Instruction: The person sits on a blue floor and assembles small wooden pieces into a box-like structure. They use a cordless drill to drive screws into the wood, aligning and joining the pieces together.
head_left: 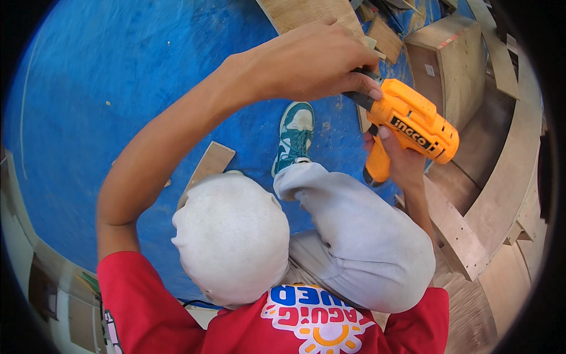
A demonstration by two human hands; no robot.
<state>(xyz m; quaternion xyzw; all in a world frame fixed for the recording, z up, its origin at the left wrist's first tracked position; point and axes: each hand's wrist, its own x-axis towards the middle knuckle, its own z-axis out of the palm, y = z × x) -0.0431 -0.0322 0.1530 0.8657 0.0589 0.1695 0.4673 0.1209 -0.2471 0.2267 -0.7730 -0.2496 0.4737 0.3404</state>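
Closest to the camera are the person's bent knees in pale grey trousers (330, 236) and a red shirt (177, 324), the posture of someone crouching low over a blue floor (88, 88); one green and white sneaker (295, 135) is planted flat on it, which steadies the body. Just beyond the knees, the right hand (396, 158) grasps the pistol grip of an orange power drill (413, 124), fingers curled around the handle so the tool is carried from below. The left hand (312, 62) reaches across from the other side and closes over the dark front end of the drill, fingertips pinching at the chuck, as one holds it to turn or steady that part. The drill sits in the air between both hands, above the floor and tilted, touching nothing else. A small flat wood offcut (209, 165) lies on the floor by the left knee. Farther off, curved plywood pieces (507, 177) and a plywood box (454, 59) crowd the right side, with more loose boards (306, 12) at the top edge.
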